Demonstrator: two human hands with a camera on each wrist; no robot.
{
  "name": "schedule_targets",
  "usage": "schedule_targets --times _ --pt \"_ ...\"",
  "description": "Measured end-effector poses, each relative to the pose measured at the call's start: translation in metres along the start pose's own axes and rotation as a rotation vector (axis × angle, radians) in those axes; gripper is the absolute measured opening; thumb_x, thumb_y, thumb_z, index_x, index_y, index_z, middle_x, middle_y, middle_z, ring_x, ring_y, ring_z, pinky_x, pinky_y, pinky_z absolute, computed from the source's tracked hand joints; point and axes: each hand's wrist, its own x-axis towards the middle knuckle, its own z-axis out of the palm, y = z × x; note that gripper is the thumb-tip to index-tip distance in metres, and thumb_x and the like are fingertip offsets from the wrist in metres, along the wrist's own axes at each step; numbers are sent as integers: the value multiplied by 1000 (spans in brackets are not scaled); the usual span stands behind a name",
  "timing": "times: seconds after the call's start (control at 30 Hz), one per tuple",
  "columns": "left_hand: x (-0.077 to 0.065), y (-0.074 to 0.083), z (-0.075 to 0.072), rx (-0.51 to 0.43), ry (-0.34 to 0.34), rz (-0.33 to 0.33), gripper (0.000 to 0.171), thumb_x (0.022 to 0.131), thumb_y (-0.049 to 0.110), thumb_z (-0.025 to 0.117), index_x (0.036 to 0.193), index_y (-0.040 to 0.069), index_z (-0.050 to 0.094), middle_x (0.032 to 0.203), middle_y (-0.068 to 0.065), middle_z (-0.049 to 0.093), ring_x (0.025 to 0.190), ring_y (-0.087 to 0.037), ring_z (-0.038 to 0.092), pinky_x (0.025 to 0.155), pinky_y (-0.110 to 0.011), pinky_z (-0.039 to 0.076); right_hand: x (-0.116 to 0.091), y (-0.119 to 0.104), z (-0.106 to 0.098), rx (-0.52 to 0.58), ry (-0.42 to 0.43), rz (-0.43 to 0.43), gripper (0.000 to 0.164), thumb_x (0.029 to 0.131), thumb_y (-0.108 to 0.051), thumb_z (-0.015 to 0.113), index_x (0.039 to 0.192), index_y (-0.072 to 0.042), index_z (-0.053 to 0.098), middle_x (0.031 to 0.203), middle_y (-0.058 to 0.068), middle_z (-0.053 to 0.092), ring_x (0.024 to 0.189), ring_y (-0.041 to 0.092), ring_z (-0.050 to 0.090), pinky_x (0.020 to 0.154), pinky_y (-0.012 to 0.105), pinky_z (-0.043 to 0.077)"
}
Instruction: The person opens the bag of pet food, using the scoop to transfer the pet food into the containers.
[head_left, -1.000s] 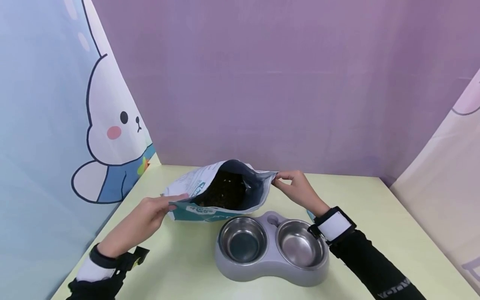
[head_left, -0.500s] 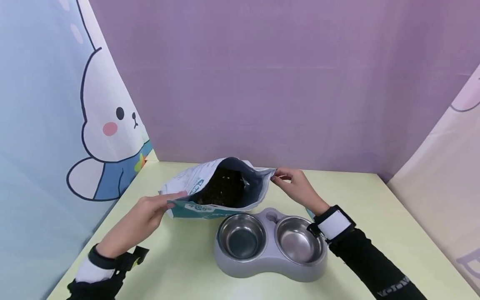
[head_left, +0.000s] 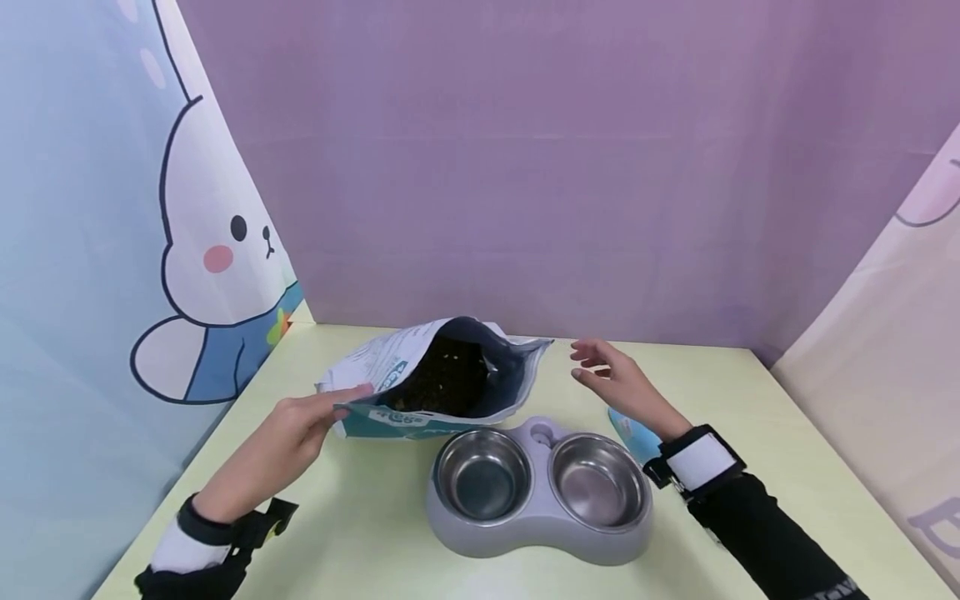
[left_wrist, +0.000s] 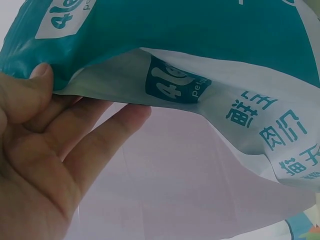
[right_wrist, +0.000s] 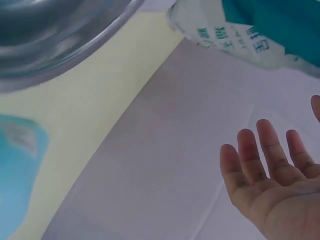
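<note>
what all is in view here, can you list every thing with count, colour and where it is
bag: one, white and teal, behind the bowl stand, mouth open
bag contents: one mass, dark brown, inside the bag
bowl stand: one, lilac-grey, on the table
metal bowls: two, silver, side by side in the stand
light-blue item: one, partly hidden, by the right wrist
table: one, pale yellow, under the stand
back wall: one, purple, behind the table
left panel: one, light blue, with a white cartoon animal
right panel: one, cream-pink, far right
wrist straps: two, black and white, one per wrist
sleeves: two, black, on both arms
left hand: one, bare, fingers pinching the bag's left edge
right hand: one, bare, apart from the bag
</note>
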Motion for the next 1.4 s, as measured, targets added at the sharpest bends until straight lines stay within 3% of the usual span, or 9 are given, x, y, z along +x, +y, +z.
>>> schedule_targets --times 0.3,0.63,0.77,0.87,1.1,1.3,1.4 --pt "-1 -1 3 16 33 38 49 84 -12 48 122 19 53 119 -9 56 99 -14 54 69 -27 49 -22 26 -12 -35 26 71 38 92 -23 53 126 -8 41 117 18 51 109 35 46 89 51 41" --pt "3 1 0 26 13 10 50 84 -13 47 123 19 52 121 -6 55 99 -13 55 75 -31 50 -44 41 -23 -69 69 118 38 92 -22 53 124 -5 42 117 20 51 108 35 47 89 51 41" --pt "5 1 -1 38 30 29 50 84 -13 48 123 18 53 120 -6 55 97 -13 55 69 -26 49 -51 46 -27 -85 79 132 38 92 -23 53 123 -5 42 116 20 52 107 35 47 89 52 41" --pt "4 0 -3 53 46 41 51 83 -12 49 122 19 53 120 -6 56 92 -11 56 59 -22 42 -54 50 -28 -90 82 134 37 92 -22 53 123 -4 43 115 20 52 107 35 48 88 52 41" --pt "1 -3 -4 69 63 37 52 82 -12 51 121 21 54 120 -6 55 83 -6 54 58 -22 40 -65 58 -33 -117 105 156 34 92 -18 53 121 -3 44 112 20 54 105 36 48 86 52 42" --pt "-3 -5 2 48 52 36 53 82 -12 51 122 22 53 121 0 55 101 -15 54 72 -28 50 -87 66 -35 -145 121 184 33 91 -17 53 119 -2 45 110 20 54 102 34 50 84 51 44" --pt "-3 -5 5 33 36 20 53 83 -11 51 123 24 52 121 0 55 101 -15 54 68 -25 49 -98 69 -35 -155 131 210 33 91 -17 54 118 0 46 109 19 55 99 33 51 81 48 46"
